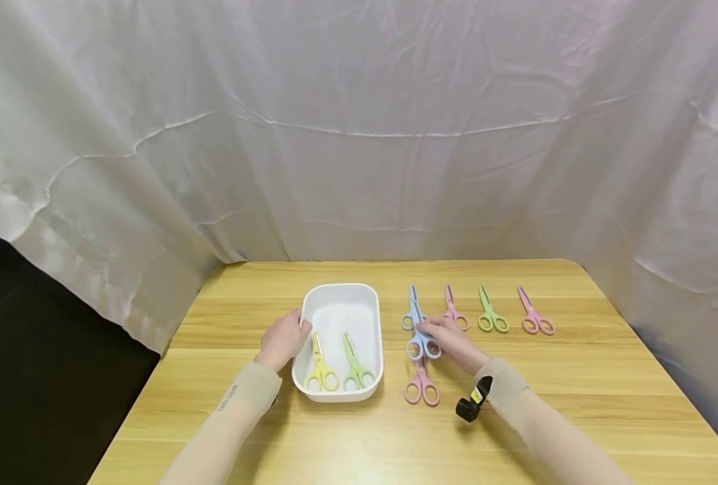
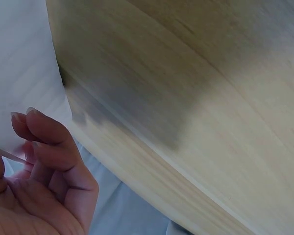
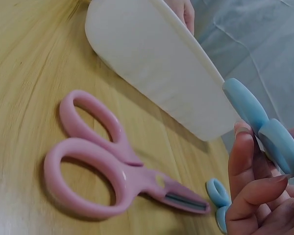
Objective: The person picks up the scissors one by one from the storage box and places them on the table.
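Observation:
On the left long side of a white plastic bin (image 1: 376, 337), my left hand (image 1: 282, 339) grips the rim between thumb and fingers. Yellow scissors (image 1: 318, 364) and green scissors (image 1: 353, 364) lie inside the bin. Light blue scissors (image 3: 245, 103) are pinched in my right hand (image 1: 454, 345), lifted above the table with their finger loops toward me. A second blue pair (image 1: 413, 296) lies on the table just beyond, partly covered by the held pair. Pink scissors (image 3: 132, 181) lie below my right hand, blades pointing away.
Right of the right hand, pink scissors (image 1: 451, 306), green scissors (image 1: 488, 312) and another pink pair (image 1: 531, 313) lie in a row on the wooden table (image 1: 577, 384). A pale curtain (image 1: 395, 188) hangs behind the table.

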The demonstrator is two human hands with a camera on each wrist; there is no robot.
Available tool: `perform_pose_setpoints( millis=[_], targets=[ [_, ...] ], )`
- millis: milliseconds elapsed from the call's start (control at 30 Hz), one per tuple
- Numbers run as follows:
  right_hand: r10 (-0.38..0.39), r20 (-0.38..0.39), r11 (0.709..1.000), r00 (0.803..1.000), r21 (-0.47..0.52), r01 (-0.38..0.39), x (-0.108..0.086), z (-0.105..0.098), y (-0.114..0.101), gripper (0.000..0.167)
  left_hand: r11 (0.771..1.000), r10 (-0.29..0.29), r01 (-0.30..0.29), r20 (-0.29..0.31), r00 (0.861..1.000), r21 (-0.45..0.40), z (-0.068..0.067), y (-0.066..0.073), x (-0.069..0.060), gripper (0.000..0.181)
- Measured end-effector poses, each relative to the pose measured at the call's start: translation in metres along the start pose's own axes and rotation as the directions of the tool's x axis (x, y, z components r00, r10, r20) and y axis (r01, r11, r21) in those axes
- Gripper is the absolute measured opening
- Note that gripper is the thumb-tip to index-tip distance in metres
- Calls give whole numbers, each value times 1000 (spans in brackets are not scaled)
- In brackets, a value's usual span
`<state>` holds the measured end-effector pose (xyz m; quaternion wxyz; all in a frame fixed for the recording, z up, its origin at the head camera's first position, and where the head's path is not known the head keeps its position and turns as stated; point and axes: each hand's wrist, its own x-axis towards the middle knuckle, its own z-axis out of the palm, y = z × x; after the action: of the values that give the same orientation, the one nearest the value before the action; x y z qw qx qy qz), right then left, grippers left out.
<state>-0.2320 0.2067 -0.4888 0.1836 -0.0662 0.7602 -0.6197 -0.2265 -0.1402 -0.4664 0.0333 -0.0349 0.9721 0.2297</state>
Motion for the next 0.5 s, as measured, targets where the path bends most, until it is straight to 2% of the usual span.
perform_pose_setpoints(
  millis=[333, 500],
  targets=[
    [66, -54, 998, 996, -14, -67, -5, -10, 7, 23, 1000, -1, 1, -6, 1000, -15, 0, 1, 0, 44],
    [77, -67, 996, 995, -34, -79, -7, -15, 13, 26, 1000, -2, 2, -6, 1000, -12, 1, 0, -1, 45]
  ],
)
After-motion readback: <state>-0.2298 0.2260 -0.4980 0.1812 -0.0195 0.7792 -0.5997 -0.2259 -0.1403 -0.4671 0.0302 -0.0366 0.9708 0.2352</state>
